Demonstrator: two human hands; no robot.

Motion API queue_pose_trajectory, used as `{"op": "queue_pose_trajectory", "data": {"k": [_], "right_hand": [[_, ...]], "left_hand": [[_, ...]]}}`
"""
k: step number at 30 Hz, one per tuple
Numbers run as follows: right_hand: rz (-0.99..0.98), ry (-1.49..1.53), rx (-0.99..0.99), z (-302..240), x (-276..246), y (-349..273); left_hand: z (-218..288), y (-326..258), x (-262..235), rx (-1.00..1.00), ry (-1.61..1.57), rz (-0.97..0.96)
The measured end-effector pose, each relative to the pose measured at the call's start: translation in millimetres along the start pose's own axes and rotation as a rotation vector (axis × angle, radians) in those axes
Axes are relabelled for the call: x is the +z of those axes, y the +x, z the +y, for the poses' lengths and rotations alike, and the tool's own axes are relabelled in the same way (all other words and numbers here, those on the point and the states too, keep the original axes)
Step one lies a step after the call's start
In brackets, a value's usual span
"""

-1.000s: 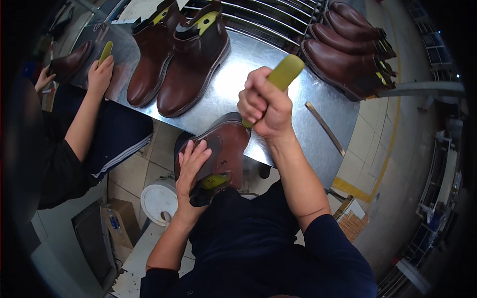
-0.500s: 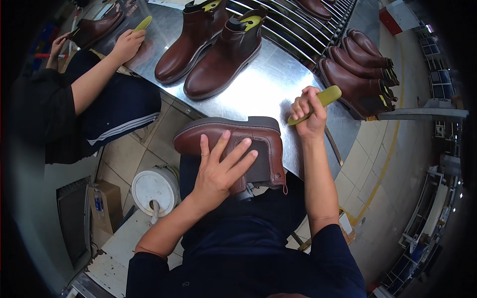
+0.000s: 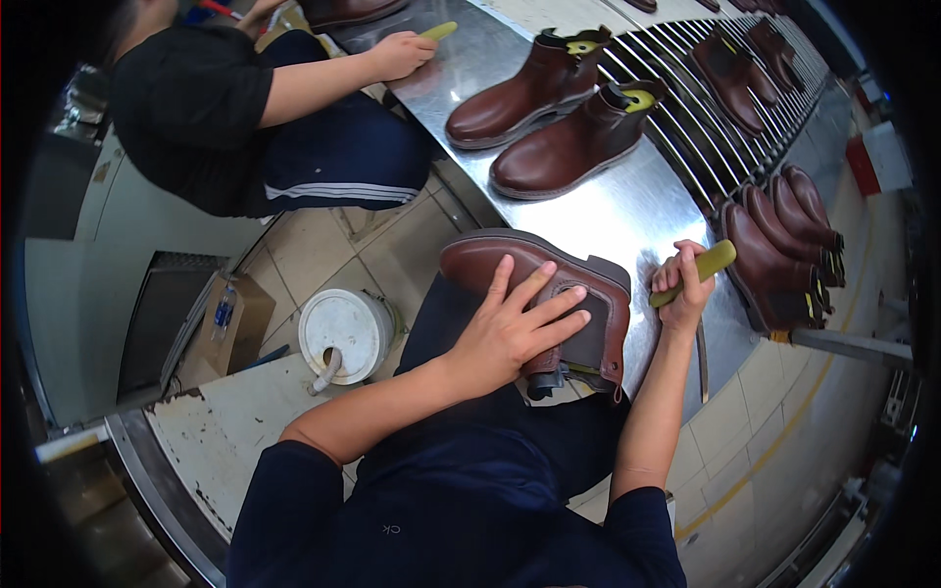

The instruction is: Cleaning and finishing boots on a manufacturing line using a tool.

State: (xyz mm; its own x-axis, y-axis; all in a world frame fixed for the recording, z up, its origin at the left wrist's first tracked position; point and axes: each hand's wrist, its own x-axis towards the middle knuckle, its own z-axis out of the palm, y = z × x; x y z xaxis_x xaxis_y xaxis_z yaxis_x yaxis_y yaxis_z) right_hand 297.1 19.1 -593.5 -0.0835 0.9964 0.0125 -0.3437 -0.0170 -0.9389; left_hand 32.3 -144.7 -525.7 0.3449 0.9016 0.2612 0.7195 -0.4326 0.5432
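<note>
A brown ankle boot point(image 3: 490, 259) lies on its side across my lap at the near edge of the metal table, its sole facing away from me. My left hand point(image 3: 520, 333) rests flat on the boot's side, fingers spread over the upper and the dark elastic panel; its thumb is hidden. In the fist of my right hand point(image 3: 687, 294) is a yellow-green insole point(image 3: 710, 263), rounded end sticking out at the upper right. This fist is just right of the boot's heel, over the table. Two upright brown boots point(image 3: 569, 152) point(image 3: 520, 93) stand on the table beyond.
Several brown boots point(image 3: 774, 269) lie in a row at the table's right end. A slatted metal rack point(image 3: 676, 127) carries more boots behind. To the left sits a co-worker point(image 3: 333, 93) with a similar yellow-green piece point(image 3: 438, 31). A white bucket point(image 3: 343, 328) stands on the tiled floor.
The whole view has swung left, so table, boots and hands appear farther right. Both hands keep about the same hold; my left stays on the boot, my right around the insole.
</note>
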Motion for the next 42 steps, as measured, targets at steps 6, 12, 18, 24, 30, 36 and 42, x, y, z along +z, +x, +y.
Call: {"op": "queue_pose_trajectory", "data": {"k": [6, 12, 18, 24, 30, 36, 42], "right_hand": [[0.021, 0.017, 0.027, 3, -3, 2], [-0.004, -0.062, -0.004, 0, -10, -9], [-0.017, -0.025, 0.038, 24, 4, 0], [0.037, -0.105, -0.082, 29, -54, 8], [-0.077, -0.069, -0.063, 25, -21, -3], [-0.076, -0.101, -0.067, 23, -24, 1], [-0.001, -0.141, -0.072, 16, -37, 1]], "left_hand": [[11, 1, -6, -0.01, 0.073, 0.016], [-8, -12, -8, -0.223, -0.369, 0.439], [17, -107, -162, -0.729, -0.289, 0.977], [63, -223, -308, -0.654, 0.995, 1.53], [215, -371, -346, -1.483, 1.749, 1.423], [262, -542, -382, -2.306, 1.024, 1.327], [226, -479, -370, -2.308, 1.054, 0.915]]}}
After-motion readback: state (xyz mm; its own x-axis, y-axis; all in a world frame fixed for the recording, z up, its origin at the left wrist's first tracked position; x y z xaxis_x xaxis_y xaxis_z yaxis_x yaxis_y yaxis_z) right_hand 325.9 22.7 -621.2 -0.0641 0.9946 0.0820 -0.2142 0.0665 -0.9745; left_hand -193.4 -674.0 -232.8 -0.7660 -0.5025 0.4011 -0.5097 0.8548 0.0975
